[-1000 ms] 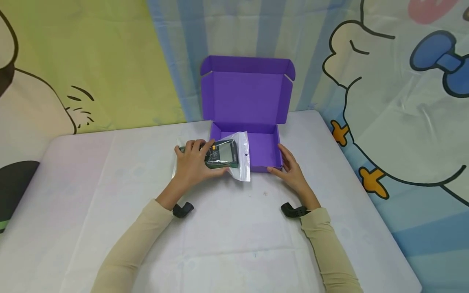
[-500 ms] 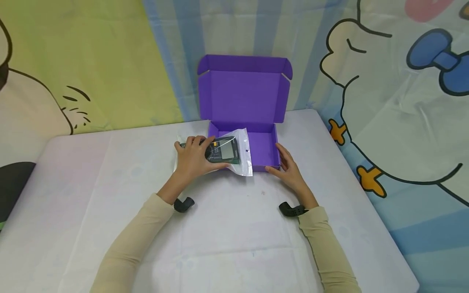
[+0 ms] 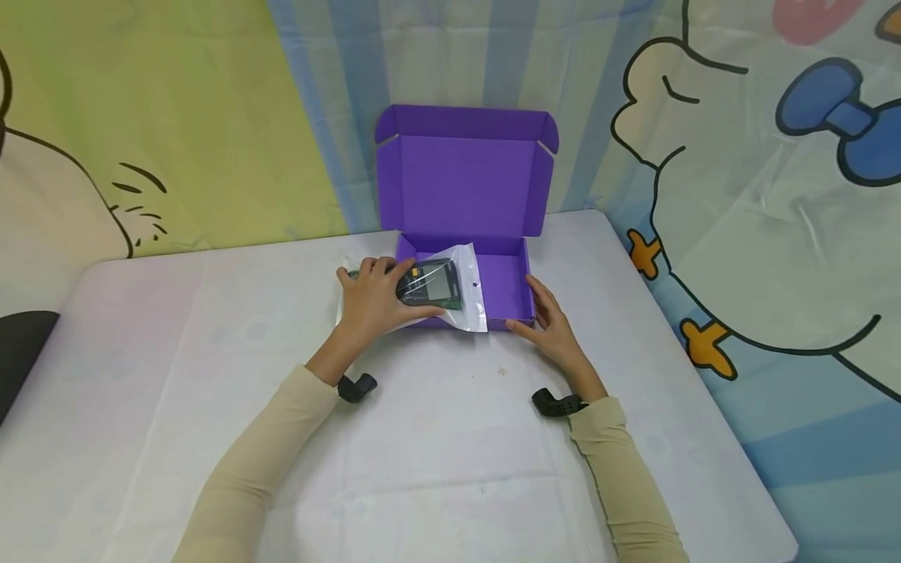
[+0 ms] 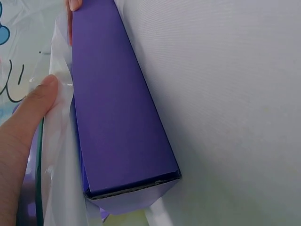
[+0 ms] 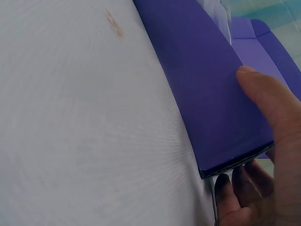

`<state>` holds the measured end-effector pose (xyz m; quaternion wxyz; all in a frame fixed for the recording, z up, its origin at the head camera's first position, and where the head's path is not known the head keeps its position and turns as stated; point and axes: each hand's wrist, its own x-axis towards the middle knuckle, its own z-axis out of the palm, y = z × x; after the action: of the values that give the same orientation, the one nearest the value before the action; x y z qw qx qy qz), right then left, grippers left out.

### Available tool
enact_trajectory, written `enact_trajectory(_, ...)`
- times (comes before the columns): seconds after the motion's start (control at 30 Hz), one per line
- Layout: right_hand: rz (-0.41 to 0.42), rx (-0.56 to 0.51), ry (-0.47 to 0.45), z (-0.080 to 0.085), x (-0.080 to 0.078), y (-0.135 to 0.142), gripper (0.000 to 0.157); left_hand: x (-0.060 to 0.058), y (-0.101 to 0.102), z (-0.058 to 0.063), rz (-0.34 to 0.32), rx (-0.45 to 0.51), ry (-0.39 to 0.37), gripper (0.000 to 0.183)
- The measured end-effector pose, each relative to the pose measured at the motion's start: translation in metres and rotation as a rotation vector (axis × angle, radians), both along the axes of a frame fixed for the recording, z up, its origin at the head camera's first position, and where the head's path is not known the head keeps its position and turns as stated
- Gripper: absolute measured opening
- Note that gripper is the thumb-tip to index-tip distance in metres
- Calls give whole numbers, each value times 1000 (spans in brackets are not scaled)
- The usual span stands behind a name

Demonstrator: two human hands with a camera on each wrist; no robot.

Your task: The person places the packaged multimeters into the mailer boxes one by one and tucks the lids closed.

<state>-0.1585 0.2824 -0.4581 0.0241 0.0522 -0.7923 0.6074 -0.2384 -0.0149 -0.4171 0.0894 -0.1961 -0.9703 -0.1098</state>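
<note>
My left hand (image 3: pixel 369 303) grips a dark green multimeter (image 3: pixel 438 283) with a grey screen, sealed in a clear and white plastic bag (image 3: pixel 473 293). They are over the left part of an open purple cardboard box (image 3: pixel 512 289), and the bag overlaps its front wall. In the left wrist view the thumb (image 4: pixel 42 96) presses on the bag beside the box's outer wall (image 4: pixel 115 108). At the front right corner my right hand (image 3: pixel 558 330) holds the box, its thumb (image 5: pixel 261 87) on the front wall and the other fingers around the side.
The box's lid (image 3: pixel 466 184) stands upright at the back, close to a patterned cloth backdrop (image 3: pixel 450 47). A white cloth (image 3: pixel 436 438) covers the table, whose right edge slants away beyond my right arm. Each wrist wears a black device (image 3: pixel 357 387).
My left hand has moved slightly up and right relative to the box, carrying the bagged multimeter further over it. The right hand stays on the corner. The whole view has shifted slightly.
</note>
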Motion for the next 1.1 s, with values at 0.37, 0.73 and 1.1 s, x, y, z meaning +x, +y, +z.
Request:
enact_trajectory(0.37,2,-3,3,1,1,-1,84,-6,6,0,9,-15,-30,109)
enact_trajectory(0.73,-9,14,-6,-2,-1,1,85,-13,15,1,22,-41,-60,110)
enact_trajectory(1.1,-4,5,1,-2,-1,1,85,-18,24,1,24,-30,-80,111)
